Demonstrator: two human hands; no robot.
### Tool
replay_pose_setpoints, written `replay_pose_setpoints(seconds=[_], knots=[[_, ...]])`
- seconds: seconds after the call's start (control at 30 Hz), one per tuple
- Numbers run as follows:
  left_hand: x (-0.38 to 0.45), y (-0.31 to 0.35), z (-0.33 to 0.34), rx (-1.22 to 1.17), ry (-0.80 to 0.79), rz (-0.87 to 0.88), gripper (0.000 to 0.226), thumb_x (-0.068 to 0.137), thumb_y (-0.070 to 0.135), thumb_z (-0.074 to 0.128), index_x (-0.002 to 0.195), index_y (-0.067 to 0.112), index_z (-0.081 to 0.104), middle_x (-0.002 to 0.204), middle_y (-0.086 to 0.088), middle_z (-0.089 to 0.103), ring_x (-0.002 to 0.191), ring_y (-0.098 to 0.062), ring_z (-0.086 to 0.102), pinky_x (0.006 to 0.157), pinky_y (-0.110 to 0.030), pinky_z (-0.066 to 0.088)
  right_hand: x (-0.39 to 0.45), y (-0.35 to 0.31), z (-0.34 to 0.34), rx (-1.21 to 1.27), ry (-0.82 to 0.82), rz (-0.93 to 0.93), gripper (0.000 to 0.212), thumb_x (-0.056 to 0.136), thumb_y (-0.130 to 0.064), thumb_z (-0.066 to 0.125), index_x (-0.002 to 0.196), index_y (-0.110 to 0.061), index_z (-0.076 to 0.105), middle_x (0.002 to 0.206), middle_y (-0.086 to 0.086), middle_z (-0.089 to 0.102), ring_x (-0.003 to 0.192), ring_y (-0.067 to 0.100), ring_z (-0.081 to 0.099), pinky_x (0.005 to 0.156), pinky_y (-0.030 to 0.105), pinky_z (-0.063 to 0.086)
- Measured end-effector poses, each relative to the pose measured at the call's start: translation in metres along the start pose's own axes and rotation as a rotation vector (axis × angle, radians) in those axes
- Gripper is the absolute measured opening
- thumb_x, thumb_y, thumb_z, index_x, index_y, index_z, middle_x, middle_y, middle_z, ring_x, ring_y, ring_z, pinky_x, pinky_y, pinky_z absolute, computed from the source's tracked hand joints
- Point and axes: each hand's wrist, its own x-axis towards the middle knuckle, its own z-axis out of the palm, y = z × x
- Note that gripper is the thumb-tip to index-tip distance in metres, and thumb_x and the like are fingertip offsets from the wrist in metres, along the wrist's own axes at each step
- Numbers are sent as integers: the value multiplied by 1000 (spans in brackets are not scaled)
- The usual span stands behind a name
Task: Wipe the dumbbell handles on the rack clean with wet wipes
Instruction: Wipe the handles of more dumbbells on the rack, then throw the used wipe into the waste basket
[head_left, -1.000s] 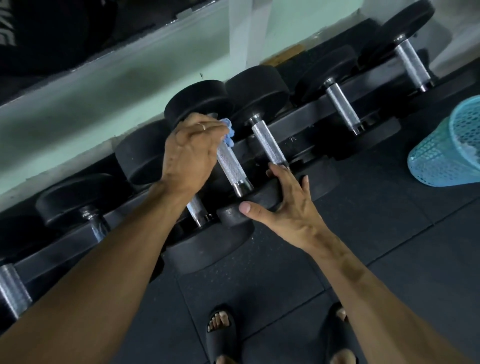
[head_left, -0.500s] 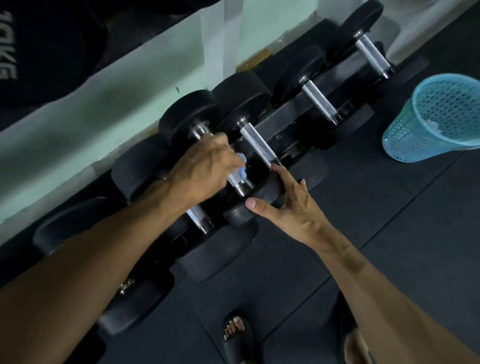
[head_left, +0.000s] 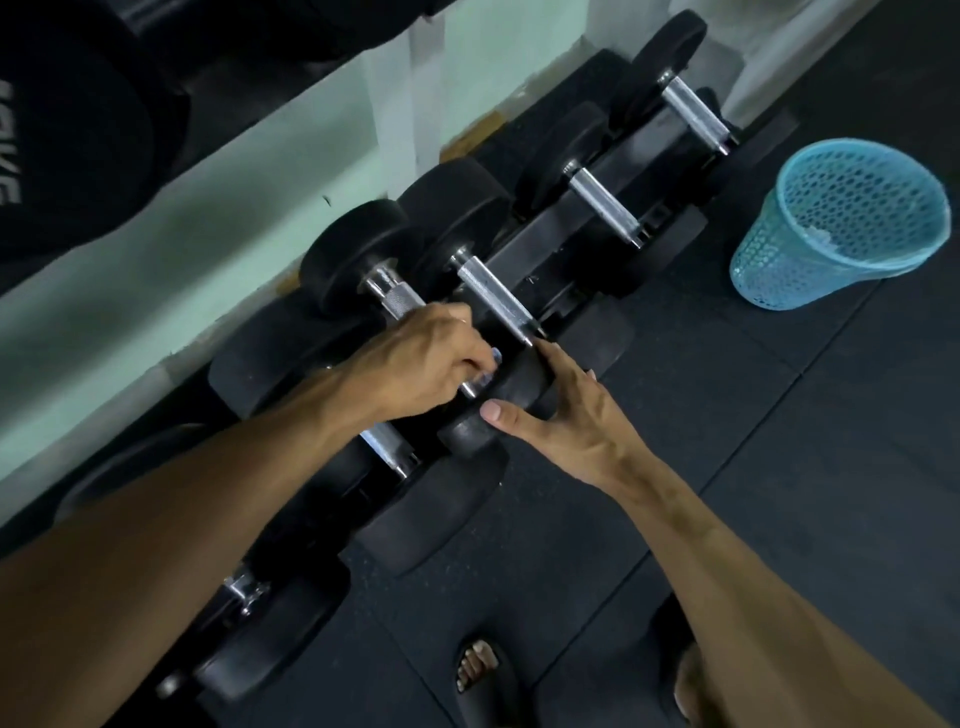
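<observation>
A: Start at the left hand (head_left: 426, 358). What is it doing?

B: Its fingers are curled round the knurled steel handle (head_left: 396, 299) of one dumbbell, with a blue wet wipe (head_left: 492, 359) pinched against the metal; only a scrap of the wipe shows past the fingers. The grip sits at the near end of that handle, right against the near weight head (head_left: 498, 410).

A: And the right hand (head_left: 563, 415)?

B: Spread flat, fingers straight, thumb out, resting on that same near weight head. I'd say it is steadying the dumbbell so it doesn't roll in the rack (head_left: 566, 244).

A: How should this step be done well?

B: Keep the wipe wrapped all the way round and twist as it slides, so the knurling gets cleaned on every side. Work right into the collar beside the weight head, where grime probably gathers. Keep the right hand pressing, since a round head could turn.

A: How does the handle look?

B: Bright silver, cross-hatched in the bare stretch beyond the left hand, with a smooth collar at the far black head. Whether it is wet I cannot tell.

A: What lies around that dumbbell?

B: To its right, a neighbouring dumbbell handle (head_left: 496, 301) lies bare, then two more further along. Well beyond those stands a turquoise mesh basket (head_left: 841, 228) on the dark floor mat (head_left: 779, 467).
</observation>
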Motion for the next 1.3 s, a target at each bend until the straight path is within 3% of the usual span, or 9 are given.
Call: replay_pose_setpoints(seconds=[0.1, 0.17, 0.27, 0.33, 0.6, 0.77, 0.97, 1.13, 1.3], knots=[[-7, 3, -2, -87, 131, -66, 16, 84, 9, 74, 99, 13, 78, 90, -4, 71, 81, -13, 64, 78, -22, 51, -6, -5, -7, 32, 30, -13, 90, 74, -69, 71, 148, -30, 38, 137, -14, 48, 129, 5, 42, 112, 31, 33], [-15, 14, -4, -178, 235, -143, 16, 83, 8, 75, 99, 11, 77, 93, 0, 75, 81, -5, 65, 76, -10, 48, -13, -10, -12, 25, 42, -12, 80, 80, -57, 73, 147, -30, 39, 130, -12, 47, 120, 5, 44, 97, 20, 35], [-16, 38, -5, -340, 335, -286, 15, 83, 9, 76, 97, 13, 77, 89, 6, 74, 76, 2, 66, 71, -6, 49, -21, -12, -26, -16, 84, -17, 76, 86, -53, 68, 150, -27, 37, 146, -5, 45, 134, 13, 44, 98, 21, 35], [-9, 60, -7, -417, 399, -330, 14, 82, 8, 77, 95, 14, 78, 83, 14, 71, 74, 5, 66, 68, -6, 48, -27, -12, -46, -19, 124, -21, 68, 89, -50, 66, 148, -27, 40, 145, -5, 46, 131, 14, 48, 97, 21, 36], [78, 183, -1, -511, 351, -316, 13, 82, 8, 76, 89, 20, 78, 83, 11, 73, 73, -3, 68, 72, -23, 57, -58, 28, -197, -44, 273, 4, 55, 95, -42, 60, 145, -22, 46, 141, -6, 50, 130, 8, 49, 95, 18, 34], [172, 267, 8, -566, 343, -275, 24, 82, 6, 76, 80, 30, 73, 76, 19, 70, 69, 0, 67, 64, -12, 51, -68, 76, -321, -107, 365, 42, 50, 94, -39, 63, 139, -20, 52, 133, -2, 55, 122, 13, 55, 98, 25, 43], [304, 343, 23, -542, 373, -209, 3, 82, 13, 78, 82, 14, 75, 73, 9, 70, 62, 1, 65, 59, -10, 48, -70, 134, -439, -136, 493, 115, 47, 92, -34, 65, 135, -18, 56, 132, 1, 57, 118, 18, 58, 100, 35, 49], [414, 366, 47, -418, 383, -150, 5, 81, 18, 76, 85, 17, 75, 73, 11, 69, 65, -5, 65, 66, -32, 58, -41, 183, -505, -120, 555, 175, 45, 93, -32, 65, 135, -17, 56, 130, 2, 56, 107, 16, 63, 93, 31, 51], [528, 350, 78, -327, 327, -113, 10, 82, 16, 73, 92, 16, 74, 83, 9, 71, 75, -8, 67, 73, -37, 58, 22, 234, -547, -111, 595, 253, 49, 94, -36, 63, 138, -18, 55, 129, 2, 55, 113, 19, 60, 92, 29, 47]])
